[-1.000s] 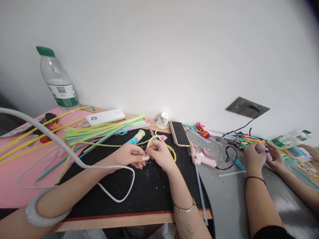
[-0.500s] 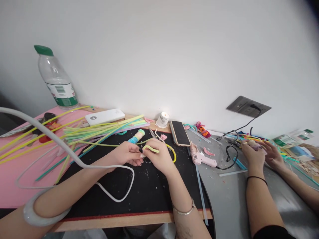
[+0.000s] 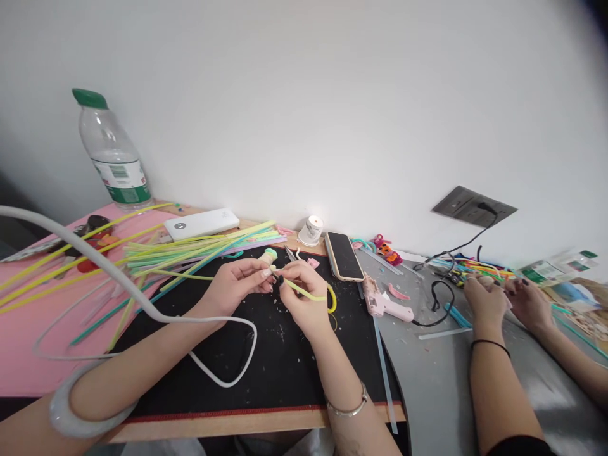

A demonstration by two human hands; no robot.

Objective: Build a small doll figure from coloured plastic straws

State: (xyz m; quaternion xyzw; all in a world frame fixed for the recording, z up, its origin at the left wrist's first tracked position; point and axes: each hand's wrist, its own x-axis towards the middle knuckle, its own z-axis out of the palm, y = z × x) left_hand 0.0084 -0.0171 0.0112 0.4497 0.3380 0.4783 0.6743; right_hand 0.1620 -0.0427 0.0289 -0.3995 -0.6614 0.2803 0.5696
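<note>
Yr L hand & R hand had fingers pinched narrow on a yel. strip above blk mat.

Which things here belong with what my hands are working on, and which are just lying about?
In use or likely related:
pale yellow fuzzy stem, in left hand and right hand
bundle of pastel fuzzy stems

Apparently lying about:
clear plastic bottle with green cap
white rectangular power bank
black-screened phone
</note>
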